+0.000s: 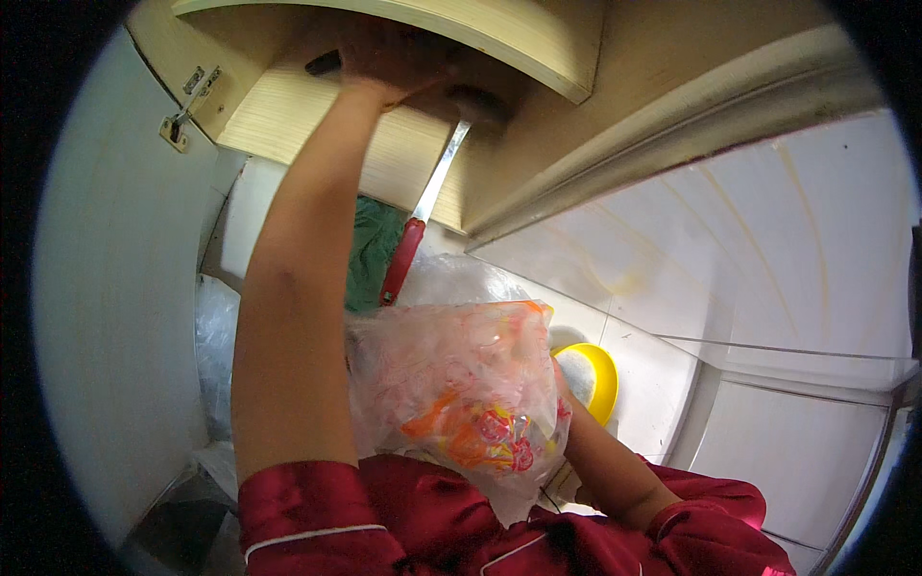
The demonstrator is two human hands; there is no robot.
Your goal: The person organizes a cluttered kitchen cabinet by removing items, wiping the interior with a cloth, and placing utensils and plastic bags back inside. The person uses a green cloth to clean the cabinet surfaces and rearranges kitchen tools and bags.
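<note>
My left hand reaches into the cupboard under a curved upper shelf, dim and blurred, so its fingers and any hold cannot be made out. A dark object shows beside it. To its right a metal utensil with a red handle extends over the edge of the pale wooden shelf; its dark head is in shadow. Near my body is a large translucent plastic bag with orange, yellow and red contents or print. My right hand is at the bag's right side, its fingers hidden behind the plastic.
An open cupboard door with a metal hinge stands at left. Below the shelf lies a green plastic bag beside clear plastic. A yellow round container sits on the tiled floor at right, near a white panel.
</note>
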